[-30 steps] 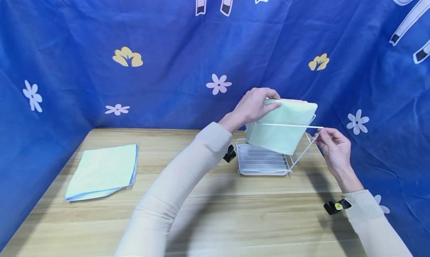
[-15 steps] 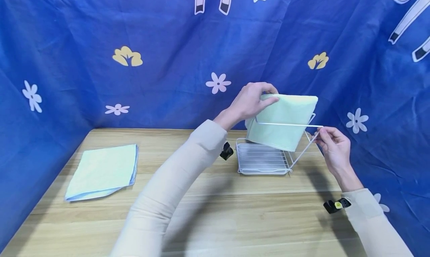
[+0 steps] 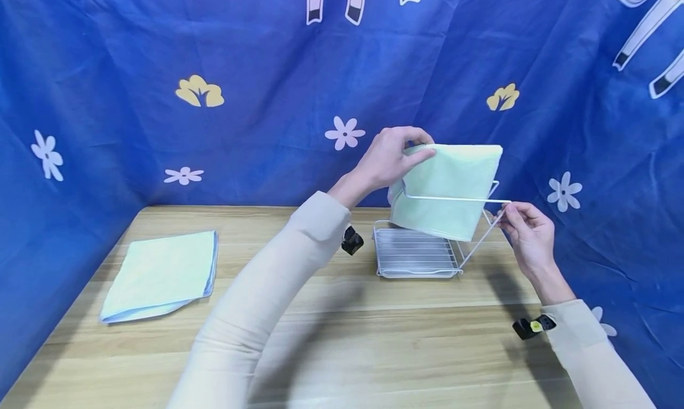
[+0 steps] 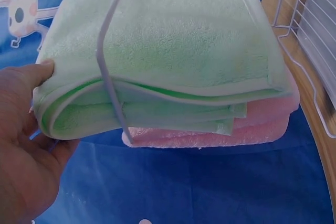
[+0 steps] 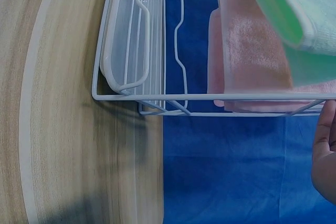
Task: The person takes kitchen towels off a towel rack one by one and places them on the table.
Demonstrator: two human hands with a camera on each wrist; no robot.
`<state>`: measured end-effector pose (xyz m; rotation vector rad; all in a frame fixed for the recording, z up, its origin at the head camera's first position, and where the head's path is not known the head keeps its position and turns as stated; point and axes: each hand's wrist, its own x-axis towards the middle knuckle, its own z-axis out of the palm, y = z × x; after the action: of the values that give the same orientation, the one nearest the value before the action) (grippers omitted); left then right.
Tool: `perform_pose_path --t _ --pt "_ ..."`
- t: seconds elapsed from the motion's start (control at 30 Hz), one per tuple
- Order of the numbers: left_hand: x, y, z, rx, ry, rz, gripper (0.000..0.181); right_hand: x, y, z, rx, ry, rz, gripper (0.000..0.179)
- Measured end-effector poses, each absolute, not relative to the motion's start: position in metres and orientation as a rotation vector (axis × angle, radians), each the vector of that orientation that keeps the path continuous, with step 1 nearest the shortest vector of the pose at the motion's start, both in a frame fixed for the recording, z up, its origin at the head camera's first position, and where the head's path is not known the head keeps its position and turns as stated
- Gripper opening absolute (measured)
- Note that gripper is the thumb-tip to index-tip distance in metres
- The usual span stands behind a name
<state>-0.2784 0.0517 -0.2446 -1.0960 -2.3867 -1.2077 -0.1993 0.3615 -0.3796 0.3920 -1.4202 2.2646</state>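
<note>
My left hand [image 3: 392,157] pinches the upper left corner of a folded pale green towel [image 3: 454,171], thumb in front and fingers behind. The towel stands tilted inside the upper part of a white wire rack [image 3: 419,272], behind its front top bar. A folded pink towel [image 5: 254,51] lies behind the green one, hidden from the head view; the left wrist view shows its edge beneath the green folds. At the rack's top right corner, my right hand [image 3: 534,234] pinches the white wire between thumb and fingers.
Under the rack's lower wires sits a pale tray [image 5: 118,35]. Another folded towel [image 3: 162,272], light green with a blue edge, lies on the left of the wooden table [image 3: 395,349]. A blue patterned curtain [image 3: 267,112] hangs behind and at both sides.
My left hand has risen slightly and shifted left, lifting the green towel's top edge. The pink edge behind it has dropped out of the head view. My right hand stays at the rack's corner.
</note>
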Motion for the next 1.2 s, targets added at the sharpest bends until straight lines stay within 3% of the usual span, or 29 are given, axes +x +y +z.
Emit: perform_pose_path --t 1.2 --pt "-0.279 0.017 -0.232 -1.038 -2.231 -1.384 0.019 -0.203 0.363 -0.382 0.391 -1.417 2.255 0.015"
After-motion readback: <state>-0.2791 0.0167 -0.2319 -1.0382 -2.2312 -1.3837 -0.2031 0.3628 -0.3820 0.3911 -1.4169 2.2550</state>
